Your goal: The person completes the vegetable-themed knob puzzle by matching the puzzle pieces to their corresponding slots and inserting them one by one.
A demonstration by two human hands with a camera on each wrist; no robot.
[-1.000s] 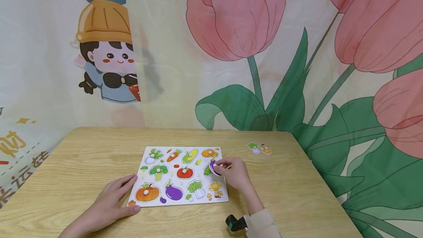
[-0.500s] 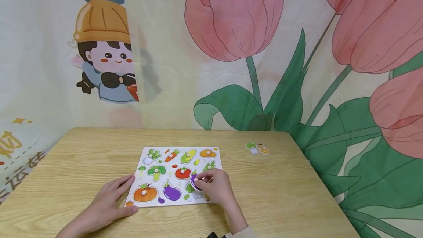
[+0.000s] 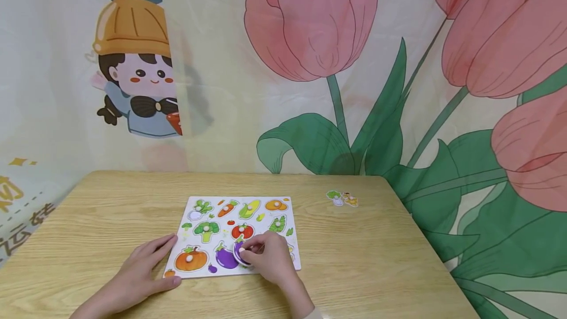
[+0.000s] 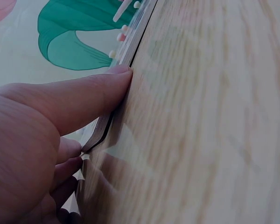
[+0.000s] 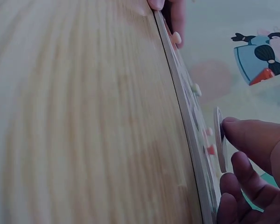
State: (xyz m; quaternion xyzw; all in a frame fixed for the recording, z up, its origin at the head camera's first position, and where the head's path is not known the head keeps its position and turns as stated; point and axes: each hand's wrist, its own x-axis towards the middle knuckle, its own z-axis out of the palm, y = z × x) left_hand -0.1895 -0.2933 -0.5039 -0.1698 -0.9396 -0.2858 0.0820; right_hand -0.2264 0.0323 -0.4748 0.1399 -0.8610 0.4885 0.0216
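A white vegetable puzzle board lies flat on the table, with knobbed pieces sitting in several of its slots. My right hand pinches the eggplant puzzle piece by its knob. In the right wrist view the piece is tilted on edge just above the board. Right beside it, the printed eggplant slot bears no knob. My left hand holds the board's near left corner, thumb along the near edge and fingers at the left side. My right hand hides part of the board's lower right.
Two loose puzzle pieces, a leafy vegetable and a mushroom, lie at the table's far right. A printed cloth with tulips and a cartoon figure hangs behind the wooden table.
My right hand has carried the eggplant piece left and nearer, from the board's right side to beside the eggplant slot. My left hand stays at the corner. The head view has shifted slightly.
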